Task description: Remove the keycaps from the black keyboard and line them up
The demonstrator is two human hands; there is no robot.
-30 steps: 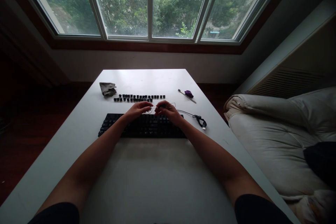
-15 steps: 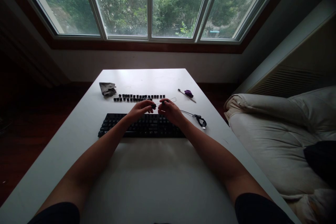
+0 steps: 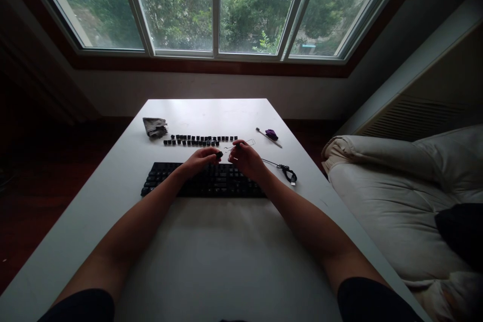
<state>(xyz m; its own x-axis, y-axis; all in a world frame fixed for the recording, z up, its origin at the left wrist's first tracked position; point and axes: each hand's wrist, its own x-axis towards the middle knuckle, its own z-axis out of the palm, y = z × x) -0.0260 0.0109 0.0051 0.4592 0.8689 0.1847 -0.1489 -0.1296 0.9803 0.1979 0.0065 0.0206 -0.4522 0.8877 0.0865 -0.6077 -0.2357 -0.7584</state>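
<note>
A black keyboard (image 3: 215, 186) lies across the white table, partly hidden below both my forearms. Over its upper edge, my left hand (image 3: 200, 159) pinches a small black keycap (image 3: 219, 154) between thumb and fingertips. My right hand (image 3: 248, 160), a short gap to the right, is closed on a thin wire keycap puller (image 3: 250, 142); its wire ends stick out on either side of the fingers. The puller's middle is hidden in my grip. Beyond my hands, several loose black keycaps (image 3: 190, 143) stand in two rows.
A crumpled grey cloth (image 3: 154, 127) rests at the far left of the table (image 3: 226, 256). Far right lie a thin brush (image 3: 268, 138) and a purple bundle (image 3: 271, 134). The keyboard's coiled USB cable (image 3: 289, 173) is right of my right hand. A pale sofa (image 3: 385, 201) stands beside the table.
My left hand has drawn slightly left and down with the keycap, away from the puller. The gap between my hands has widened; my right hand has barely moved.
</note>
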